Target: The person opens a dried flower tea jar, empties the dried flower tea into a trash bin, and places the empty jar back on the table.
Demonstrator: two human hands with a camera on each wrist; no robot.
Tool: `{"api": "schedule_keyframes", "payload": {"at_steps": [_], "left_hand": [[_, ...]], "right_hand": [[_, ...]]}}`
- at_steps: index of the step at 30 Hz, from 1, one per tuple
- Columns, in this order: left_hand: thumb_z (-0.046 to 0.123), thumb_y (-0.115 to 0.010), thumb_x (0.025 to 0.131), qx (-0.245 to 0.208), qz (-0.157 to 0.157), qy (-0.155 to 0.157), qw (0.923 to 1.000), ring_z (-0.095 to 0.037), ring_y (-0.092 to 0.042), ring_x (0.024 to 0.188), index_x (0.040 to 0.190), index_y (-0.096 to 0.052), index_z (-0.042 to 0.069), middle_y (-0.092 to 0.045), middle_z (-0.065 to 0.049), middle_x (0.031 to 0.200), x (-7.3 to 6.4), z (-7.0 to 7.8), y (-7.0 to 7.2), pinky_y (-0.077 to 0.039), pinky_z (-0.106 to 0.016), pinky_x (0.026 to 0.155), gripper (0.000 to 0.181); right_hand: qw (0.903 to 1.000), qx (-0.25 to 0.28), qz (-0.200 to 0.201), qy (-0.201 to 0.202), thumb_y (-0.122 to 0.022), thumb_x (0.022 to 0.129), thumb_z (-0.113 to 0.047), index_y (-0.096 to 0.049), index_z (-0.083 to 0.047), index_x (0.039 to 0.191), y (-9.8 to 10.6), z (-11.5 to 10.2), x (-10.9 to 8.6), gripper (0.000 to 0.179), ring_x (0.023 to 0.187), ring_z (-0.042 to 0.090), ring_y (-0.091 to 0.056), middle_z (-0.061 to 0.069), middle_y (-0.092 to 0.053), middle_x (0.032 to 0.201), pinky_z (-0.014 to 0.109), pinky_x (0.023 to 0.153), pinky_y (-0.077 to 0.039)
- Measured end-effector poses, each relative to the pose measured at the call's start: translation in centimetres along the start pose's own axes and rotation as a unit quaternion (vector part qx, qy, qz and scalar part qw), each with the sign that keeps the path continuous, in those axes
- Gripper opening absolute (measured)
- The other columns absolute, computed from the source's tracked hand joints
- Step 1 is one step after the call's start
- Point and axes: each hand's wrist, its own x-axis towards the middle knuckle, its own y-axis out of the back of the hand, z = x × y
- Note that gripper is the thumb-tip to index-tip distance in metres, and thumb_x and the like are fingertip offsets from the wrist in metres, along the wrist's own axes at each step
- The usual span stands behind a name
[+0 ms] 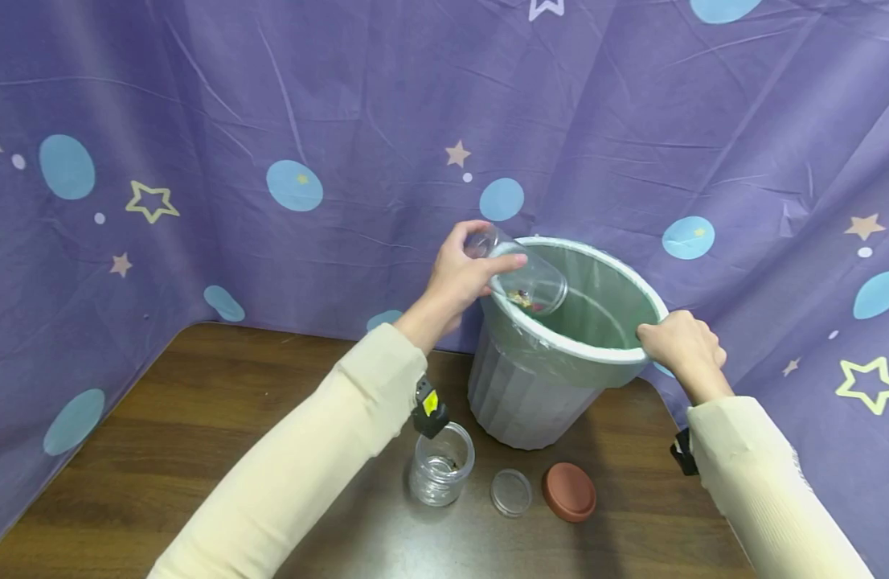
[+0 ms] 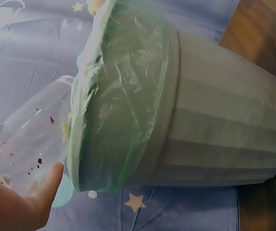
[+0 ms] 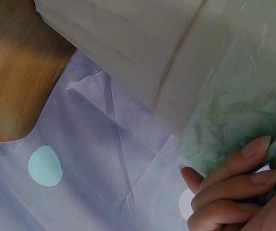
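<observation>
My left hand (image 1: 455, 277) grips a clear plastic cup (image 1: 534, 269) by its base end, tipped mouth-down over the left rim of a grey trash bin (image 1: 520, 406). Yellow and dark red dried bits (image 1: 522, 299) lie near the cup's mouth. In the left wrist view, more small specks (image 2: 40, 161) cling to the cup's inner wall. A thin green bag (image 2: 123, 96) lines the bin and folds over its rim. On the bin's right side, my right hand (image 1: 683, 346) holds the rim, its fingers curled over the bag's edge. The bin leans toward the right.
A clear open jar (image 1: 439, 474) stands on the wooden table (image 1: 220, 450) below my left wrist. To its right lie a clear round lid (image 1: 511, 493) and a reddish-brown lid (image 1: 569, 491). A purple patterned curtain (image 1: 372, 104) hangs close behind the bin.
</observation>
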Motion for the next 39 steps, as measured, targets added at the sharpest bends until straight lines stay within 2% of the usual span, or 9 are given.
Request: {"api": "schedule_keyframes", "payload": {"at_steps": [5,10,13,18,23,26,30,33,39], "left_hand": [[0.02,-0.083,0.077,0.02,0.001,0.0,0.9998,-0.02,-0.058,0.108,0.143,-0.045,0.027,-0.05,-0.003,0.141,-0.2,0.4,-0.6,-0.055,-0.036,0.086,0.076],[0.019,-0.085,0.073,0.065,0.025,0.0,0.9976,-0.022,-0.053,0.125,0.141,-0.042,0.015,-0.051,-0.006,0.14,-0.2,0.6,-1.3,-0.046,-0.034,0.106,0.08],[0.018,-0.086,0.072,0.078,0.036,-0.007,0.9963,-0.022,-0.052,0.129,0.137,-0.044,0.012,-0.054,-0.006,0.138,-0.3,0.7,-1.6,-0.043,-0.034,0.11,0.078],[0.018,-0.085,0.072,0.102,0.03,-0.028,0.9939,-0.022,-0.053,0.126,0.137,-0.048,0.021,-0.055,-0.003,0.137,-0.4,0.6,-1.9,-0.043,-0.037,0.109,0.075],[0.013,-0.082,0.072,0.087,0.005,-0.032,0.9957,-0.022,-0.055,0.121,0.139,-0.048,0.029,-0.057,-0.004,0.133,-0.5,0.4,-2.2,-0.046,-0.039,0.103,0.077],[0.013,-0.082,0.072,0.085,-0.003,-0.031,0.9958,-0.022,-0.055,0.121,0.144,-0.044,0.031,-0.056,-0.004,0.133,-0.5,0.3,-2.3,-0.046,-0.04,0.103,0.083],[0.016,-0.083,0.072,0.099,0.007,-0.021,0.9949,-0.025,-0.051,0.127,0.147,-0.037,0.023,-0.053,-0.007,0.138,-0.5,0.3,-2.4,-0.043,-0.04,0.108,0.089],[0.019,-0.084,0.072,0.104,0.018,-0.015,0.9943,-0.025,-0.05,0.129,0.144,-0.036,0.018,-0.051,-0.007,0.14,-0.5,0.3,-2.6,-0.041,-0.038,0.11,0.087],[0.023,-0.085,0.074,0.081,0.019,-0.033,0.996,-0.023,-0.05,0.129,0.141,-0.039,0.015,-0.049,-0.006,0.14,-0.4,0.2,-2.9,-0.041,-0.036,0.111,0.082]], "right_hand": [[1.0,0.001,-0.001,0.001,-0.045,0.083,-0.032,-0.056,0.005,0.102,0.0,0.0,0.0,0.042,0.113,0.056,-0.049,0.037,-0.052,0.124,0.062,0.085,-0.042],[1.0,-0.002,0.001,0.004,-0.044,0.083,-0.031,-0.056,0.005,0.101,0.1,0.0,-0.1,0.042,0.113,0.056,-0.049,0.037,-0.052,0.123,0.061,0.084,-0.042],[1.0,-0.004,-0.001,0.002,-0.044,0.083,-0.032,-0.056,0.005,0.103,0.1,-0.1,0.0,0.043,0.114,0.056,-0.049,0.037,-0.052,0.124,0.062,0.085,-0.042],[1.0,-0.005,-0.003,0.0,-0.045,0.084,-0.032,-0.055,0.007,0.106,0.1,0.0,0.0,0.046,0.114,0.056,-0.049,0.038,-0.05,0.126,0.062,0.087,-0.042],[1.0,-0.003,-0.002,0.0,-0.045,0.084,-0.033,-0.056,0.007,0.106,0.1,0.0,0.0,0.046,0.115,0.056,-0.048,0.038,-0.05,0.126,0.062,0.087,-0.042],[1.0,-0.003,-0.001,0.001,-0.045,0.084,-0.033,-0.056,0.006,0.105,0.1,0.0,0.0,0.046,0.114,0.056,-0.049,0.038,-0.051,0.126,0.062,0.087,-0.042],[1.0,-0.002,0.0,0.001,-0.045,0.084,-0.033,-0.056,0.006,0.104,0.1,0.0,0.0,0.045,0.114,0.056,-0.049,0.038,-0.051,0.125,0.062,0.086,-0.042],[1.0,-0.001,0.0,0.0,-0.045,0.084,-0.032,-0.056,0.006,0.104,0.1,0.0,0.0,0.045,0.114,0.056,-0.049,0.038,-0.051,0.126,0.062,0.087,-0.042],[1.0,-0.001,0.0,0.0,-0.045,0.084,-0.032,-0.056,0.006,0.105,0.0,0.0,0.0,0.045,0.115,0.057,-0.048,0.038,-0.05,0.126,0.063,0.087,-0.041]]}}
